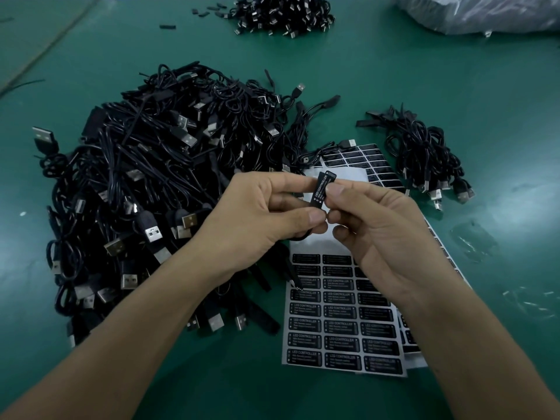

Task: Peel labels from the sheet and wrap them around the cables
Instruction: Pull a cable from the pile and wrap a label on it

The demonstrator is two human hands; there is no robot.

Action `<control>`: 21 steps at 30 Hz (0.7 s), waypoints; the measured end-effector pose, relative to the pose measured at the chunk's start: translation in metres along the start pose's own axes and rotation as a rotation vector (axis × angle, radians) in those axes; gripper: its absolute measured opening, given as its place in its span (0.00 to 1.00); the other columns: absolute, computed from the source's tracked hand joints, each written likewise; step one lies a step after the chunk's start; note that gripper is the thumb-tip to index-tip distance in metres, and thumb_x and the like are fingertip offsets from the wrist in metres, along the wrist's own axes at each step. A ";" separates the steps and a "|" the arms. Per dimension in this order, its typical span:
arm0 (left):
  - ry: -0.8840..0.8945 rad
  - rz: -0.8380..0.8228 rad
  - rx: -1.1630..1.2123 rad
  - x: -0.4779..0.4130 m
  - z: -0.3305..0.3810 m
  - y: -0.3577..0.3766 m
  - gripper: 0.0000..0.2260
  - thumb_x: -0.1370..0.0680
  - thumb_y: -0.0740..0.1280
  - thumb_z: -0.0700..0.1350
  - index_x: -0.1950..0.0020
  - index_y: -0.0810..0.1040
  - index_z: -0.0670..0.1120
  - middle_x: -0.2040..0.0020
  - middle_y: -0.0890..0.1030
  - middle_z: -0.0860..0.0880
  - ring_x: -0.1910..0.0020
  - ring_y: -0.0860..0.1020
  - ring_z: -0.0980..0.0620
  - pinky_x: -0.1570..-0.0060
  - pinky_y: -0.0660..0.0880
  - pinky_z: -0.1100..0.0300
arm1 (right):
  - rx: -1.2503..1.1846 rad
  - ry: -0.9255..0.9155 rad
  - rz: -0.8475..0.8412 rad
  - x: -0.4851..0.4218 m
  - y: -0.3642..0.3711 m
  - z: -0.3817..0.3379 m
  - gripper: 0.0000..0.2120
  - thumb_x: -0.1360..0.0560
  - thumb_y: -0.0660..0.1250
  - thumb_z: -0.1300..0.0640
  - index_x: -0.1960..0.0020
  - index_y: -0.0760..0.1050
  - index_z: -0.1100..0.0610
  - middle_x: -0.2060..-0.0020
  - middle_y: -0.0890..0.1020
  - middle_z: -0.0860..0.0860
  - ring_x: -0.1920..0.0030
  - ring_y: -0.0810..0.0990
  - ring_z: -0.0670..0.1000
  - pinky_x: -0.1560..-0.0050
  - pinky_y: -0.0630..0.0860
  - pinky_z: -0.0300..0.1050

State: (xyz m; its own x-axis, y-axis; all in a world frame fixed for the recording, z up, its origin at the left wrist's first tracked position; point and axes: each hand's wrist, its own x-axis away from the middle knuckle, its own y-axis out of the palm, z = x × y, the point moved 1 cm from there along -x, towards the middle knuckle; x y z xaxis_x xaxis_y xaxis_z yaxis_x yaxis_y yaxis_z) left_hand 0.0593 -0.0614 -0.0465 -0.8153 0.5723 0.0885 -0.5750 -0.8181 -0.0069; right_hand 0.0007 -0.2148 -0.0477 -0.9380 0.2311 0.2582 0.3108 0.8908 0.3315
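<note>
With the fingers of my left hand and right hand I pinched one cable's labelled block, just above the label sheet. The cable heap lay leftward on the worktop.

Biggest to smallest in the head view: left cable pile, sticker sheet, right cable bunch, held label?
1. left cable pile
2. sticker sheet, partly hidden by the hands
3. right cable bunch, farther away, so its real size is unsure
4. held label

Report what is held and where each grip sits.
The cable's black labelled controller block. The left hand pinches it near its top and bottom ends, between forefinger and thumb; the right hand pinches its right edge.
</note>
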 end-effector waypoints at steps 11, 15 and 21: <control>0.059 -0.080 0.019 0.002 0.004 0.001 0.15 0.31 0.74 0.42 0.47 0.84 0.54 0.56 0.88 0.46 0.55 0.87 0.49 0.54 0.82 0.63 | 0.050 -0.010 -0.006 -0.001 -0.002 -0.001 0.05 0.40 0.75 0.53 0.66 0.85 0.53 0.69 0.80 0.49 0.69 0.76 0.43 0.66 0.72 0.35; 0.059 -0.096 0.012 0.002 0.004 0.001 0.15 0.30 0.74 0.42 0.44 0.83 0.51 0.55 0.88 0.46 0.54 0.87 0.49 0.54 0.82 0.63 | 0.066 -0.025 -0.012 -0.001 -0.002 -0.001 0.08 0.41 0.76 0.52 0.64 0.85 0.54 0.69 0.81 0.50 0.69 0.76 0.44 0.65 0.72 0.36; 0.053 -0.062 0.016 0.002 0.003 0.002 0.14 0.31 0.74 0.42 0.46 0.83 0.51 0.57 0.88 0.46 0.57 0.87 0.51 0.55 0.82 0.63 | 0.124 -0.088 0.013 -0.001 -0.004 0.001 0.07 0.39 0.77 0.52 0.64 0.85 0.55 0.69 0.82 0.51 0.67 0.77 0.45 0.64 0.73 0.37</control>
State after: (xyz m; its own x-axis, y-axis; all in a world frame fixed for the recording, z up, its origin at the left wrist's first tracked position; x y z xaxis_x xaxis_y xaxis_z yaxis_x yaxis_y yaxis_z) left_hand 0.0566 -0.0613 -0.0437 -0.7806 0.6240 0.0358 -0.6240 -0.7813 0.0125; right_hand 0.0004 -0.2183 -0.0498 -0.9457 0.2712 0.1791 0.3064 0.9278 0.2127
